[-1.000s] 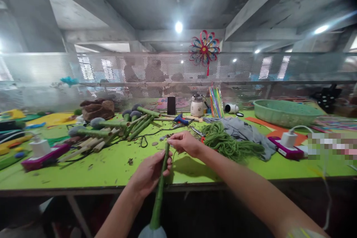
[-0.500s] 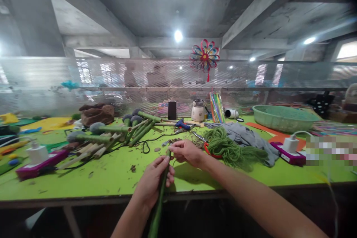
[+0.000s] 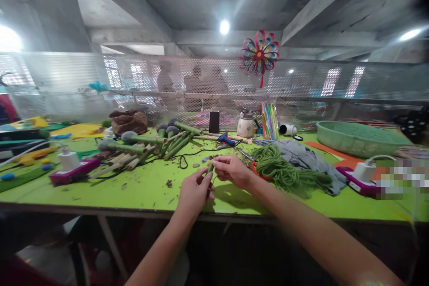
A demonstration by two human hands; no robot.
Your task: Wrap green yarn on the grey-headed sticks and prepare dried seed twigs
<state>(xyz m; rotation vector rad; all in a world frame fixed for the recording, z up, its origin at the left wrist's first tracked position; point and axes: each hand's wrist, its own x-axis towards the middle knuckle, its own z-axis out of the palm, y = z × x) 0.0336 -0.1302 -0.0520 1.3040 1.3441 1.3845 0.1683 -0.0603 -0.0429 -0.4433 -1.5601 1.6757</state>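
My left hand [image 3: 195, 191] is closed around a green yarn-wrapped stick [image 3: 210, 168]. Only its upper end shows above the thumb, and the rest is hidden by the hand and forearm. The fingers of my right hand [image 3: 231, 170] are pinched at the stick's tip. A thin green strand [image 3: 216, 180] loops below them and appears held there, though the fingertips hide the exact grip. To the right of my right hand lies a loose bundle of green yarn [image 3: 278, 164], with red-handled scissors [image 3: 247, 155] beside it.
Green-wrapped sticks with grey round heads [image 3: 129, 137] lie left, near bare sticks [image 3: 117, 163]. A blue glue gun [image 3: 226, 139], phone [image 3: 214, 122], white jar [image 3: 246, 124] and grey cloth [image 3: 301, 156] sit behind. Purple power strips [image 3: 75, 170] flank the work area; a green basin [image 3: 358, 139] stands right.
The view has shifted, so the table appears higher and slightly to the right. The stick's lower length, visible before below my left hand, is now out of sight. Both hands keep their holds.
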